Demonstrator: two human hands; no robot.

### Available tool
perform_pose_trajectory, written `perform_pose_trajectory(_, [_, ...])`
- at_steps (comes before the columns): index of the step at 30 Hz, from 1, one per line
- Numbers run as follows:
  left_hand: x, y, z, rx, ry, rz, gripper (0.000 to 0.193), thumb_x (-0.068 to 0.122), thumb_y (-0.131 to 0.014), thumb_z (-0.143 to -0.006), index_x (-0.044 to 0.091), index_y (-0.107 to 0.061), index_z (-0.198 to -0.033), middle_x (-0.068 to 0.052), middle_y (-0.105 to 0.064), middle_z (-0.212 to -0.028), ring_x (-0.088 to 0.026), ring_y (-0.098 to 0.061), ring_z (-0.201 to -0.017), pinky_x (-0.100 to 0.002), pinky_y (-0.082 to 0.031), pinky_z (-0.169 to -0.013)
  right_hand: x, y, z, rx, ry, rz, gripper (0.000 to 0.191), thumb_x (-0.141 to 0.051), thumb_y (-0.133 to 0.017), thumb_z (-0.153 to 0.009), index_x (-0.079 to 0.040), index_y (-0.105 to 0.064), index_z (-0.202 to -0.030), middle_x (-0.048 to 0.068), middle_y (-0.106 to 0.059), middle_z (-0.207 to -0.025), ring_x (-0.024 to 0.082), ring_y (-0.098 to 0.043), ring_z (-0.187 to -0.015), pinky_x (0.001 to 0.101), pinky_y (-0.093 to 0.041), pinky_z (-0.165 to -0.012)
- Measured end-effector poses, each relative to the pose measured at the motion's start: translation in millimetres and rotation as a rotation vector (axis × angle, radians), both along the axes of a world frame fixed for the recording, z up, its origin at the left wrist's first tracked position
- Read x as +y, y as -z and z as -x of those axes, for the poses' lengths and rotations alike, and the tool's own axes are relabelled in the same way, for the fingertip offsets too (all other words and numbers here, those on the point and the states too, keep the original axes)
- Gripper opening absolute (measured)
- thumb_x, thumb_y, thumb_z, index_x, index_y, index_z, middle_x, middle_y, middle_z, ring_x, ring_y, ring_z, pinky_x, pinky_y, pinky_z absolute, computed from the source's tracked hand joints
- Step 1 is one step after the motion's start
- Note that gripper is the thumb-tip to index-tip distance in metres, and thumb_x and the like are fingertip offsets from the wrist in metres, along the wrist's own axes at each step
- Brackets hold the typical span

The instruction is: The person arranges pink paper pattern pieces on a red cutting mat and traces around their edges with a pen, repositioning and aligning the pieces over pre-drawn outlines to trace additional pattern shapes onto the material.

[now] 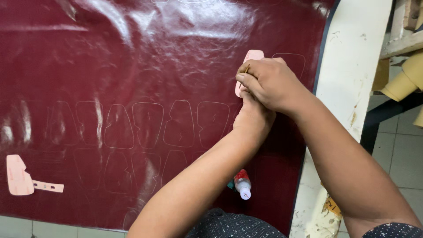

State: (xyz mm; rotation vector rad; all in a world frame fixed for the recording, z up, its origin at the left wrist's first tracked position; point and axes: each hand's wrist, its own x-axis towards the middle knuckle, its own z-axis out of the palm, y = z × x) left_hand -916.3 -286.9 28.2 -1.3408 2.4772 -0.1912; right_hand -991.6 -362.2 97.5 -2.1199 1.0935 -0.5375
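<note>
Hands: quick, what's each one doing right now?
Left hand: pressing the pink template onto the maroon leather; grip hidden.
Right hand: closed on a thin marking tool.

A second pink template with a narrow strip is laid at the lower left. A small red-capped bottle is seen near the white table edge. Tan cones are stored at right.

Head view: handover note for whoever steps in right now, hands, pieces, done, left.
Right hand grips a thin marking tool at the pink template; left hand lies under it, pressing the template onto the maroon leather sheet.
Done: two rows of outlines traced, one more right of the hands.
Left: current outline unfinished.
Spare templates sit lower left; small bottle near the body.
</note>
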Motion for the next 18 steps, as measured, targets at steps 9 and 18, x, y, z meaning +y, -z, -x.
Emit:
perform_pose_trajectory(9, [1, 8, -8, 0.058, 0.058, 0.047, 0.04, 0.025, -0.057, -0.093, 0.001, -0.068, -0.123, -0.022, -0.067, -0.125, -0.047, -0.061, -0.114, -0.063, -0.049, -0.091, -9, 20, -6, 0.026, -0.063, 0.26, 0.017, -0.018, -0.067, -0.098, -0.004, -0.076, -0.094, 0.01, -0.075, -0.087, 0.027, -0.074, -0.078, 0.0382, -0.058, -0.075])
perform_pose_trajectory(18, [0, 8, -17, 0.109, -0.036, 0.333, 0.047, 0.018, -0.053, -0.09, -0.012, -0.065, -0.123, -0.035, -0.061, -0.13, -0.037, -0.063, -0.099, -0.042, -0.051, -0.079, -11, 20, 6, 0.122, 0.046, 0.298, 0.014, -0.02, -0.066, -0.101, -0.01, -0.076, -0.095, 0.005, -0.073, -0.082, 0.025, -0.069, -0.081, 0.0432, -0.045, -0.098])
